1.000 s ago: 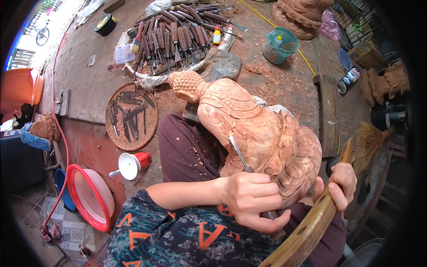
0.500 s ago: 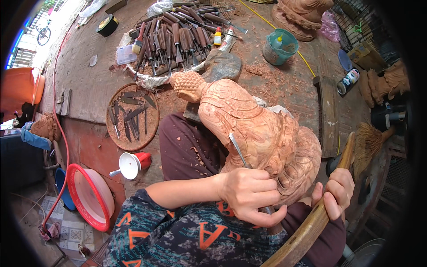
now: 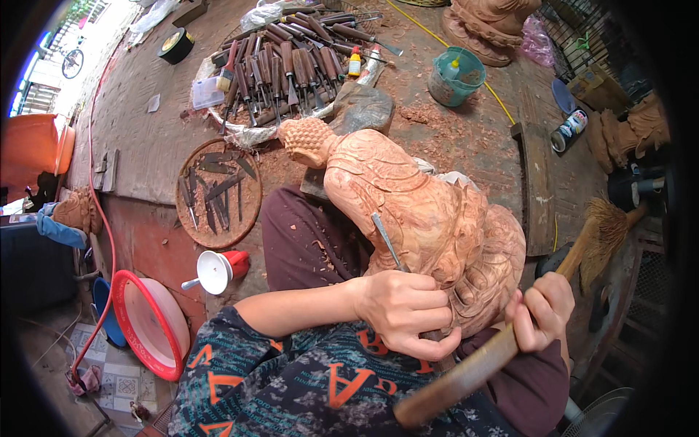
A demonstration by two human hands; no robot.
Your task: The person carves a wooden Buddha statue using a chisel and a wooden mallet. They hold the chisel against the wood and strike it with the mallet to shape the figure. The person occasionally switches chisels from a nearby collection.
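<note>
A carved reddish wooden statue (image 3: 408,189) lies tilted across my lap, its knobbly head toward the far left. My left hand (image 3: 408,312) is closed round a chisel (image 3: 386,242), whose metal blade points away from me over the statue's robe folds. The chisel's handle is mostly hidden under that hand. On the right, my right hand (image 3: 542,309) grips a long wooden club (image 3: 466,375) near its middle. The club's near end, blurred, is low in front of my shirt, below the left hand. Wood chips are scattered on my trouser leg.
Many brown-handled chisels (image 3: 291,69) are heaped at the far side. A round tray (image 3: 211,234) of dark blades lies left, near a white-and-red cup (image 3: 215,272) and a red-rimmed basin (image 3: 138,349). A green bucket (image 3: 457,84) stands beyond the statue; a broom (image 3: 604,226) is at right.
The club's near end has swung left and slightly up toward the left hand. My right hand has shifted a little left and turned. The statue and the chisel have hardly moved.
</note>
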